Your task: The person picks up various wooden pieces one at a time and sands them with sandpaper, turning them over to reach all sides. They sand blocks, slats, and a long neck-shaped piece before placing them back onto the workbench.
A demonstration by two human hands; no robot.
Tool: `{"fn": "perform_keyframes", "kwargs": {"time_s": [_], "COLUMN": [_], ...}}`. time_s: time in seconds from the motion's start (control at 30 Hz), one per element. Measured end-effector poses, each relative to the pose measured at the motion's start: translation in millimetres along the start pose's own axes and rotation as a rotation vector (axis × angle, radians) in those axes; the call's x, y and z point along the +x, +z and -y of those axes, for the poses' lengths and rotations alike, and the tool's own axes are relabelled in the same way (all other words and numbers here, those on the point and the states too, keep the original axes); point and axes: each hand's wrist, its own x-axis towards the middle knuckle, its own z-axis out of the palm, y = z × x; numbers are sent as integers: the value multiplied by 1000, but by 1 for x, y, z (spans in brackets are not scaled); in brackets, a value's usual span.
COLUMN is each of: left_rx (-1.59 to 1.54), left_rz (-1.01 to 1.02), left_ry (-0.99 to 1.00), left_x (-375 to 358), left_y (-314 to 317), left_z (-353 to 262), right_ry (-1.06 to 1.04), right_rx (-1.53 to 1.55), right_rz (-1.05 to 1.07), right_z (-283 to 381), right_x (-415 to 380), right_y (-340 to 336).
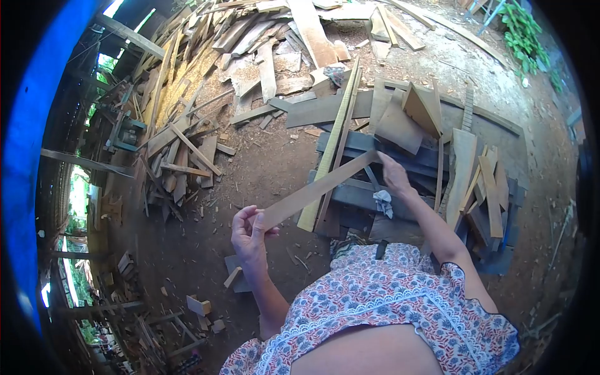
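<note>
A long, flat brown wooden slat is held slantwise in front of my body, its right end farther away and higher in view. My left hand pinches the near end, thumb on the top face and fingers curled beneath. At the far end my right hand is closed on the slat, its fingertips partly hidden. Beneath the slat, a yellowish measuring stick or batten leans over dark boards. A crumpled pale cloth lies just below my right hand.
Stacked dark boards stand in front of me, with an upright wooden piece on top. More planks lean at the right. Scrap wood is heaped at left, and a larger offcut pile lies behind. Small blocks lie on the dirt floor.
</note>
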Motion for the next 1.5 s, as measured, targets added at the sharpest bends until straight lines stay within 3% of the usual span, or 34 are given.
{"fn": "perform_keyframes", "kwargs": {"time_s": [0.03, 0.13, 0.27, 0.4, 0.5, 0.53, 0.6, 0.63, 0.67, 0.73, 0.8, 0.93, 1.07, 1.2, 1.27, 1.3, 1.33, 1.37, 1.47, 1.5], "left_rx": [-28, -62, -39, 19, 74, 100, 166, 156, 132, 105, -3, -156, -485, -573, -450, -450, -354, -256, -154, -167], "left_rz": [-3, 85, 145, 164, 154, 142, 42, 82, 4, -75, -108, -20, 275, 754, 1031, 1042, 1199, 1346, 1385, 1339], "left_ry": [17, 52, 157, 195, 240, 260, 291, 286, 240, 205, 137, 28, -277, -495, -518, -519, -476, -428, -392, -412], "left_x": [-3, -3, -5, -2, -5, -5, -7, -7, -5, 0, 3, 2, -16, -64, -77, -83, -88, -91, -86, -81], "left_y": [3, 4, 10, 3, -4, -2, -4, -8, -14, -13, -13, 19, 76, 133, 153, 158, 163, 165, 160, 157], "left_z": [-1, -2, -4, 2, 5, 6, 7, 6, 4, 3, 5, 13, 44, 67, 72, 70, 65, 63, 65, 71], "right_ry": [-40, -522, -792, -493, -73, -51, 295, 257, 273, 321, 319, 410, 487, 261, 455, 441, 424, 465, 628, 593], "right_rx": [108, 214, 157, 69, -246, -260, -75, 140, 204, 626, 815, 1267, 1385, 1441, 1243, 1141, 1034, 860, 539, 543], "right_rz": [-26, 1, 107, 12, -41, -65, 101, 32, -15, -80, -117, -144, -76, -275, -550, -675, -791, -780, -840, -790], "right_z": [40, 162, 204, 95, -74, -64, -38, -28, -19, 31, 52, 73, 73, 98, 96, 99, 102, 95, 66, 42], "right_x": [2, -6, -27, -5, -12, -15, -27, -34, -38, -48, -61, -93, -116, -110, -107, -108, -111, -119, -157, -174], "right_y": [-14, -52, -60, -34, 8, -5, -32, -40, -45, -76, -95, -112, -115, -129, -150, -167, -189, -213, -285, -306]}}
